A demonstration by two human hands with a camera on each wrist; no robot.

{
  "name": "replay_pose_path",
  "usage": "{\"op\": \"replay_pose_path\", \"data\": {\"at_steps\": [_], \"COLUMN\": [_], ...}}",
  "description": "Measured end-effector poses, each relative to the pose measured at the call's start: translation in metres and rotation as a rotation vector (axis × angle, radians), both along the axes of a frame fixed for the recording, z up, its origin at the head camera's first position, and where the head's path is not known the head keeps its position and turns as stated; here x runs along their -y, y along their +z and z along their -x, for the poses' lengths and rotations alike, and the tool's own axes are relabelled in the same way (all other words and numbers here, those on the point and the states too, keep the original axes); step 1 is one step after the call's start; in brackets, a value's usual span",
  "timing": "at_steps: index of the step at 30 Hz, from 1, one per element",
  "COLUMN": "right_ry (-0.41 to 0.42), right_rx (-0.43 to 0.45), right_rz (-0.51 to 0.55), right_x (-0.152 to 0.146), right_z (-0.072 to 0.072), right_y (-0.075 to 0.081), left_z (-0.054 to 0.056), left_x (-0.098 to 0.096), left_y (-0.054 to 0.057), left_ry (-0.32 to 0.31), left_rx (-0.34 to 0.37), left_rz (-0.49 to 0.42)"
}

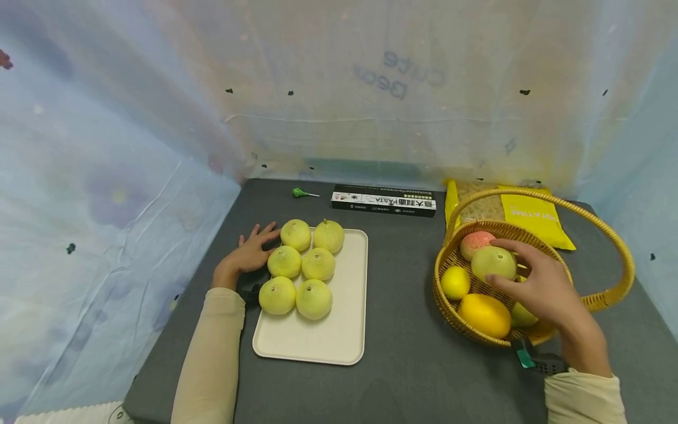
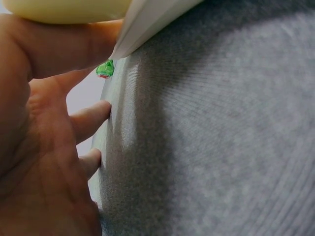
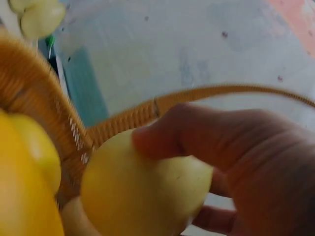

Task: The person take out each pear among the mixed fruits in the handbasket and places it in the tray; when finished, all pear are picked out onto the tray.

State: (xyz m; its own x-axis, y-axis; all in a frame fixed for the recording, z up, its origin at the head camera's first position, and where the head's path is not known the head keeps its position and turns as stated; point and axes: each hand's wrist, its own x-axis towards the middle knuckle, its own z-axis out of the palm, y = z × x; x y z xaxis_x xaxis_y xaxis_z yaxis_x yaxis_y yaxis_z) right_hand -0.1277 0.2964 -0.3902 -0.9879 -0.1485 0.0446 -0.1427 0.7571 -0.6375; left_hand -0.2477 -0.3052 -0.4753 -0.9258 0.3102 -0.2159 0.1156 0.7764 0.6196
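My right hand grips a round yellow-green fruit between thumb and fingers, over the wicker basket. Inside the basket lie a pinkish-red fruit, a small yellow fruit, a larger orange-yellow fruit and another green fruit, partly hidden by the hand. On the left, a cream tray bears several similar yellow-green fruits in two columns. My left hand rests at the tray's left edge, fingers spread; in the left wrist view, its fingers reach along the grey tabletop.
Behind the tray lie a black-and-white pasta box and a small green-headed item with a thin stick. A yellow pasta bag lies behind the basket, whose tall handle arches to the right. Hanging sheets surround the grey table.
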Motion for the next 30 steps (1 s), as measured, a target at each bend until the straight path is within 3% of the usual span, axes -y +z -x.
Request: {"op": "replay_pose_path", "data": {"at_steps": [6,12,30], "right_ry": [0.075,0.198,0.536], "right_rx": [-0.107,-0.189,-0.052], "right_rz": [0.153,0.28,0.486], "right_x": [0.023,0.06,0.165], "right_z": [-0.016,-0.023,-0.026], "right_y": [0.014,0.015,-0.024], "left_z": [0.0,0.0,-0.001], "left_x": [-0.001,0.0,0.003], "left_y": [0.001,-0.001,-0.003], "left_ry": [0.001,0.002,-0.001], "left_rx": [0.003,0.0,-0.005], "left_rz": [-0.007,-0.003,-0.029]}}
